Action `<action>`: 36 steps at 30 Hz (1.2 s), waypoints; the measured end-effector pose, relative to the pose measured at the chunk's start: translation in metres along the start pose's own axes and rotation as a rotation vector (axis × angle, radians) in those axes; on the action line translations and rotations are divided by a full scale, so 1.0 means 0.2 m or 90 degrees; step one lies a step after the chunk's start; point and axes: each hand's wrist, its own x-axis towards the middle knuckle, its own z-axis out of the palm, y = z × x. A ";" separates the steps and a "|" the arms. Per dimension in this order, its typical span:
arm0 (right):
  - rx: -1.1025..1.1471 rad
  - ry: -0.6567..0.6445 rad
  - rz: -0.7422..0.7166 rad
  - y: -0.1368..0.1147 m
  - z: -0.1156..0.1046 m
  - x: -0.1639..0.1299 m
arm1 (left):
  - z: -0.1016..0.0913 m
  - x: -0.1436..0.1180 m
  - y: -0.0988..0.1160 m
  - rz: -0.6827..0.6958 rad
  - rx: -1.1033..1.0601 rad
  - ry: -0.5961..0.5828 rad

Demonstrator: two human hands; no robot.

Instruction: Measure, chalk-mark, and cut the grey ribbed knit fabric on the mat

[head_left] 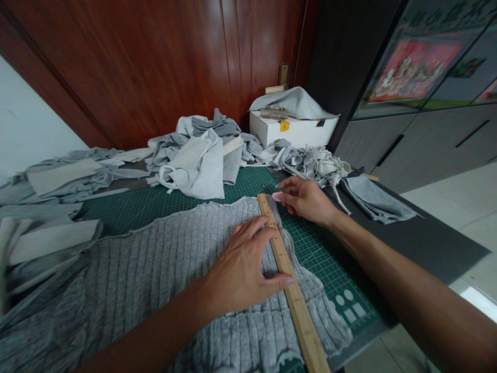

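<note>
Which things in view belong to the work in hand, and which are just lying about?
Apparently in use:
grey ribbed knitted fabric
long straight wooden ruler, touched by the left hand
small pink piece, in the right hand
green gridded cutting mat

Apparently just lying about:
white rectangular box
tangle of pale fabric strips
folded grey cloth

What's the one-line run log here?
left hand: on wooden ruler and ribbed fabric; right hand: holding pink piece by ruler's far end; below: green mat
</note>
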 end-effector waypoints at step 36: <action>-0.416 -0.039 -0.110 -0.15 0.08 0.11 | 0.04 0.00 -0.05 0.034 0.009 0.018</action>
